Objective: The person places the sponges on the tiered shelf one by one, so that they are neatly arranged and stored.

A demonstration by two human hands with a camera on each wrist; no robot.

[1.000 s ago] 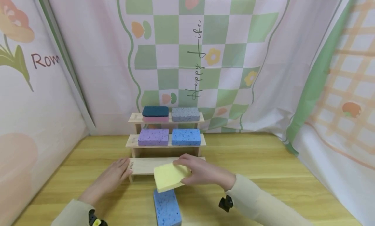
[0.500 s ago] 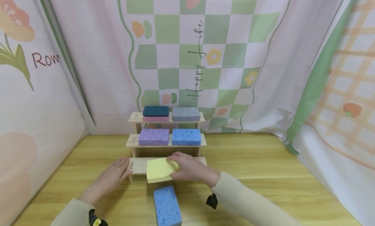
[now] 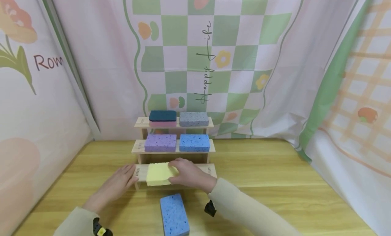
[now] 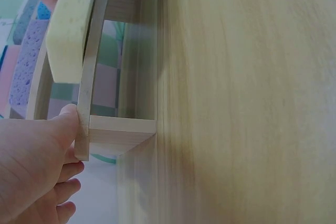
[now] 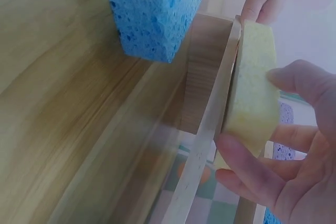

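My right hand (image 3: 190, 175) grips a pale yellow sponge (image 3: 157, 174) by its right end, with the thumb and fingers on opposite sides. That sponge is over the left part of the lowest step of a wooden tiered shelf (image 3: 198, 167). In the right wrist view the sponge (image 5: 254, 85) lies along the step's board, though full contact cannot be made out. My left hand (image 3: 114, 185) holds the left end of the same step, its thumb (image 4: 65, 121) against the board and its fingers curled at the end. A blue speckled sponge (image 3: 174, 215) lies on the table in front.
On the middle step sit a purple sponge (image 3: 160, 143) and a blue sponge (image 3: 194, 143). The top step bears a pink sponge with a dark green pad (image 3: 162, 118) and a grey sponge (image 3: 193, 119). Patterned curtains (image 3: 226, 32) surround the wooden table (image 3: 259, 168).
My right hand has carried the yellow sponge left and away from me, from in front of the lowest step to over its left part, and levelled it. The left hand stays put.
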